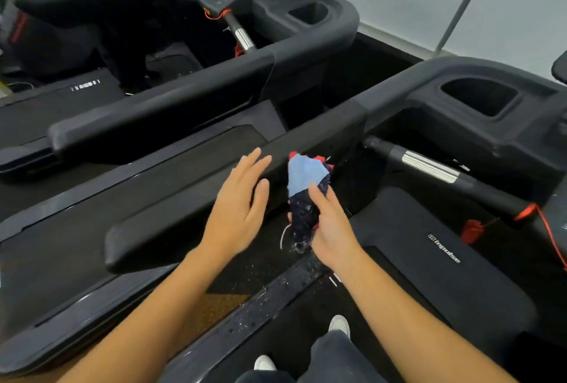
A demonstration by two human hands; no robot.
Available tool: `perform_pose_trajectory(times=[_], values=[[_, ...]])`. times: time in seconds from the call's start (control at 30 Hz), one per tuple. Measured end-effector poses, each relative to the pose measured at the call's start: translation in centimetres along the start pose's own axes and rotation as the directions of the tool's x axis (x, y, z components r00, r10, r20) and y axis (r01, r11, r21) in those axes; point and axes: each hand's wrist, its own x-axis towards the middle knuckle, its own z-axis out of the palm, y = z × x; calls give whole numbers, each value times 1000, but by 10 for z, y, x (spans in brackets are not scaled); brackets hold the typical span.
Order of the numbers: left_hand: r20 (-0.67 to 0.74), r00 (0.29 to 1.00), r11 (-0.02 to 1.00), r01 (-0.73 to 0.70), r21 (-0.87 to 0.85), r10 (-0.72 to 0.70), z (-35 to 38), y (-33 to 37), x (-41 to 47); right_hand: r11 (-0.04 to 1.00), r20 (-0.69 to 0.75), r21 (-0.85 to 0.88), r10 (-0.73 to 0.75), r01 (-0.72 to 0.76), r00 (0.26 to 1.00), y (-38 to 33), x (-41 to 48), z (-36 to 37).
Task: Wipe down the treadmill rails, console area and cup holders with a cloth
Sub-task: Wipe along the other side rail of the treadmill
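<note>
Gripping a bunched cloth (303,178) in the right hand (333,231): thumb across the blue patch, fingers curled round the dark lower part. The cloth sits just beside the rail (159,226), on its inner side, roughly midway along. Cannot tell if it touches the rail yet.

Left hand (237,203) is spread flat with fingers straight, holding nothing, over the rail's top just short of the cloth. Contact with the rail is unclear.

Step, as I judge it: starting the rail wipe. To do it well:
- Open the wad so a flat face meets the rail, not a lump.
- Wrap it over the rail's top and both sides and press firmly.
- Run one long pass from the rail's rounded near end up to where it bends into the cup holder (478,97).
- Take the left hand off the rail ahead of the cloth so it neither blocks the pass nor smears.
- Tuck in the loose thread (283,237) hanging under the cloth.

White specks lie on the deck strip (260,306) below the rail, inner side. Wet or dust, can't tell.
</note>
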Motion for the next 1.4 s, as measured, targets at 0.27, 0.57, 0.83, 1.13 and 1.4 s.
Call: perform_pose_trajectory(times=[0.27,0.57,0.83,1.13,1.4], values=[[14,993,926,108,361,-121,-24,-51,48,967,-404,-202,-226,154,887,-51,94,-48],[67,975,926,180,333,-213,-20,-50,48,860,-339,-474,-378,191,862,-28,92,1],[57,968,927,216,308,-244,-19,-51,49,797,-161,-534,-422,281,892,32,36,48],[60,962,923,236,302,-266,-21,-49,45,765,12,-569,-361,303,933,65,10,54],[58,964,930,233,285,-260,-23,-50,45,764,-171,-576,-462,292,870,2,59,19]])
